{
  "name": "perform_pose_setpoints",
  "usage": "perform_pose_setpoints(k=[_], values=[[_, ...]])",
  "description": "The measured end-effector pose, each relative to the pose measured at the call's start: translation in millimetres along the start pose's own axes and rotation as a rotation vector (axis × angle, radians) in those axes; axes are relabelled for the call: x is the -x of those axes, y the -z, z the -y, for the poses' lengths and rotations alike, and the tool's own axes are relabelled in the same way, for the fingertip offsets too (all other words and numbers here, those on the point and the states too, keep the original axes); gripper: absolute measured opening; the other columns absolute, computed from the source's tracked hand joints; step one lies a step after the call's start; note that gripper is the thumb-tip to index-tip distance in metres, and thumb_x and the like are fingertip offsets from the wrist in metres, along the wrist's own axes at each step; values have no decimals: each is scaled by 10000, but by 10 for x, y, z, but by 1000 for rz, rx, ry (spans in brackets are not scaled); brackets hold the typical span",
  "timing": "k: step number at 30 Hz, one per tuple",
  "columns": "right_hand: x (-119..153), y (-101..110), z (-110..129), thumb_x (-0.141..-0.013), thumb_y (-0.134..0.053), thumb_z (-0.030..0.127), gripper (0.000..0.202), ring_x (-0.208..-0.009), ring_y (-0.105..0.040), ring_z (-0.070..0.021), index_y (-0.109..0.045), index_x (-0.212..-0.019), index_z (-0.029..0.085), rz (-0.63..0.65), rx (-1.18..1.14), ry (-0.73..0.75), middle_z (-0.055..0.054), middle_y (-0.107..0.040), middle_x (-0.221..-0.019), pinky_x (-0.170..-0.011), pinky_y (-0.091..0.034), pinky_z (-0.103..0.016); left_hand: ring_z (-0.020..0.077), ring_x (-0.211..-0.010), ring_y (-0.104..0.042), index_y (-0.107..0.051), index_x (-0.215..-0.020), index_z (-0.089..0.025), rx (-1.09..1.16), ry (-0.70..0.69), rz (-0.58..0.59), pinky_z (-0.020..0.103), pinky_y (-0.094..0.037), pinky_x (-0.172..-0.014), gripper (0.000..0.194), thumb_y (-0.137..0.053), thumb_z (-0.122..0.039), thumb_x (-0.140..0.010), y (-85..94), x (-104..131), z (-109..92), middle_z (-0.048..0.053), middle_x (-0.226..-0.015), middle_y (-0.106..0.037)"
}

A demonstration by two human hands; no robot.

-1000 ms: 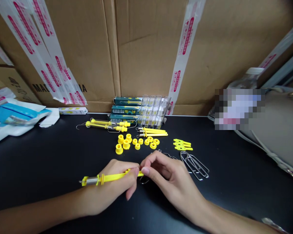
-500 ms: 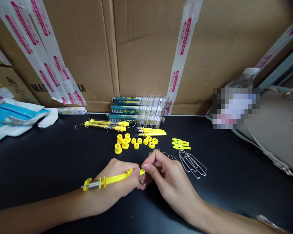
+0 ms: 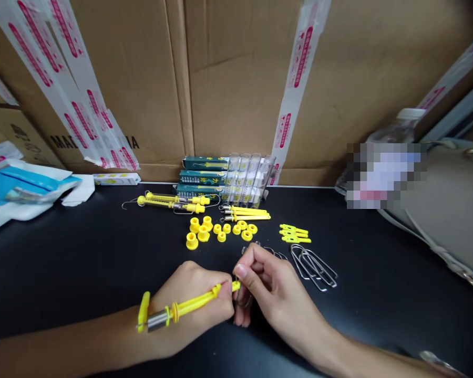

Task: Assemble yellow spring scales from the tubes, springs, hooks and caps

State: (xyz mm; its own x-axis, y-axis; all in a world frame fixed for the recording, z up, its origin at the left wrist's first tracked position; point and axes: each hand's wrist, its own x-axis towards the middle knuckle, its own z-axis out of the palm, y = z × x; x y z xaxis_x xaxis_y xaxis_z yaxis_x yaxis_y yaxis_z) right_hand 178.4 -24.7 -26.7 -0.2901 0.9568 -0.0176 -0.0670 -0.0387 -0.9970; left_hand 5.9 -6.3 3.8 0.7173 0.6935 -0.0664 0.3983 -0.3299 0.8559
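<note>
My left hand (image 3: 199,304) is closed round a yellow plastic rod (image 3: 197,303) that lies slanting over its back, with a metal spring (image 3: 157,319) and a yellow tab (image 3: 144,311) at the wrist end. The rod's tip sticks out past the thumb. My right hand (image 3: 270,289) pinches a thin metal hook (image 3: 237,283) at that tip; the rest of the hook is partly hidden behind the fingers. Beyond the hands lie yellow caps and rings (image 3: 203,233), yellow flat clips (image 3: 295,233), and bent wire loops (image 3: 313,266).
Green boxes (image 3: 203,177) and clear tubes (image 3: 244,178) stand at the back. Finished-looking yellow spring scales (image 3: 157,200) lie left of yellow rods (image 3: 246,213). A plastic bottle (image 3: 394,131) and a grey bag (image 3: 453,205) are at right, blue-white packets (image 3: 27,181) at left.
The yellow rod's spring end has dropped lower and its tab has turned more upright. The tip has shifted slightly right and down, and the metal hook shows at it between my right fingers.
</note>
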Motion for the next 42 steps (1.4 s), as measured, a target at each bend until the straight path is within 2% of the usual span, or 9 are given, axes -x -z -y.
perform_pose_setpoints(k=[3,5,9,14,20,24,29,35,42], values=[[31,9,27,-997,-496,479,317,-433,-634,-128,-467,-816,220,-9,101,30,54,-577,-579,-419,-514,-227,124,-735,-686,-645,-740,-195,-44,-5,-5,187,-452,-715,467,-299,-340,-1017,-4,17,3,-20,-804,-738],[74,21,51,-1026,-452,400,259,-468,-642,-135,-475,-837,225,1,289,161,34,-594,-594,-446,-500,-233,119,-662,-629,-625,-724,-197,-52,22,3,205,-420,-647,469,-290,-363,-1009,4,46,27,-26,-736,-690],[151,29,83,-1032,-423,280,163,-526,-660,-135,-500,-898,228,22,531,401,2,-630,-662,-495,-487,-236,109,-466,-342,-387,-540,-200,-17,183,-39,271,-276,-503,537,-261,-482,-978,27,95,94,-48,-481,-372],[121,-12,68,-1037,-431,390,262,-472,-666,-144,-465,-832,231,-43,270,219,35,-589,-556,-463,-511,-230,123,-510,-307,-339,-539,-208,71,205,-73,286,-277,-546,502,-293,-480,-958,24,62,95,-51,-503,-336],[54,-57,37,-956,-543,549,387,-368,-631,-132,-418,-781,227,-61,-35,-5,94,-511,-522,-338,-449,-182,140,-549,-326,-343,-557,-219,88,407,-236,295,-310,-593,483,-321,-529,-927,-31,18,64,-48,-517,-321],[33,-43,41,-958,-555,529,364,-386,-638,-128,-442,-804,219,-34,-56,20,81,-554,-529,-363,-482,-191,114,-489,-337,-378,-559,-205,154,274,-226,277,-266,-501,568,-313,-597,-964,-43,18,25,-48,-502,-370],[10,-26,58,-955,-567,520,357,-409,-649,-123,-463,-807,212,-34,-101,38,68,-584,-573,-394,-518,-206,68,-427,-416,-569,-898,-214,304,177,-253,209,-272,-421,335,-470,-529,-955,-26,17,-8,-51,-696,-598],[24,-42,29,-972,-522,535,356,-393,-624,-126,-440,-825,222,-28,-18,19,60,-593,-505,-383,-471,-193,66,-426,-417,-517,-628,-184,149,146,-286,199,-300,-445,400,-525,-431,-943,17,32,37,-55,-533,-524],[49,-43,58,-972,-501,551,357,-386,-556,-107,-451,-823,231,13,95,-9,70,-548,-479,-386,-417,-183,76,-473,-454,-650,-641,-192,-192,-146,-276,197,-330,-469,399,-780,-550,-757,45,52,17,-50,-558,-601]])
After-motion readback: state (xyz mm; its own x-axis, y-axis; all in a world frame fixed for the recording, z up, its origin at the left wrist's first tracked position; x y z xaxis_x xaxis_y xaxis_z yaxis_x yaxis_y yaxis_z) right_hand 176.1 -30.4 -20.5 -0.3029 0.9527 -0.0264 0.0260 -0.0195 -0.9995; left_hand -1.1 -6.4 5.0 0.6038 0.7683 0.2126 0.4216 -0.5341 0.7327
